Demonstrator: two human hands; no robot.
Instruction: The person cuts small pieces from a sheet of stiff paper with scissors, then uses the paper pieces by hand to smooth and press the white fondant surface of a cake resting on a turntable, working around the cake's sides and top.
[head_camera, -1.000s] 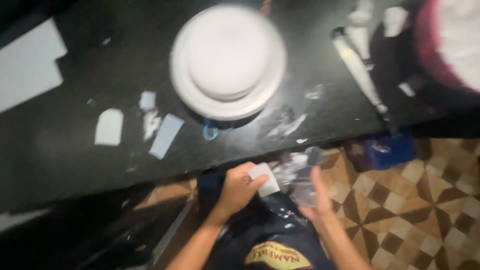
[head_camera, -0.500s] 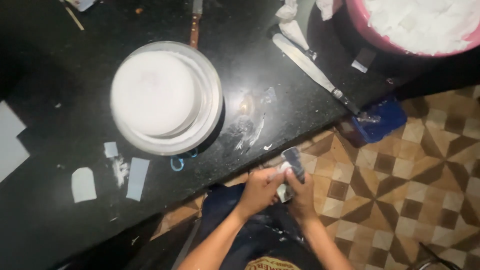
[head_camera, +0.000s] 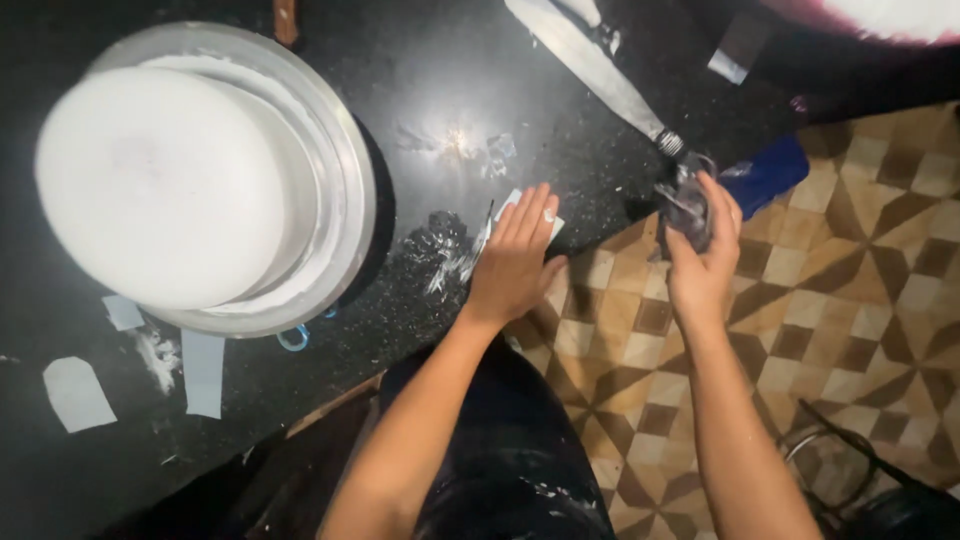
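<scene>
Head view: left hand (head_camera: 515, 255) lies flat, fingers straight, on a small white card (head_camera: 530, 212) at the dark worktop (head_camera: 440, 90) edge — just right of the white frosted cake (head_camera: 165, 185) on its turntable (head_camera: 345, 190). Right hand (head_camera: 700, 250) is curled tight round a crumpled clear plastic wrap (head_camera: 688, 205), held over the patterned floor (head_camera: 880, 280) beside the long spatula (head_camera: 590, 65).

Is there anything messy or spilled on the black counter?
Yes. White smears and crumbs streak the black counter beside the left hand, and paper scraps lie scattered below the white cake.
</scene>
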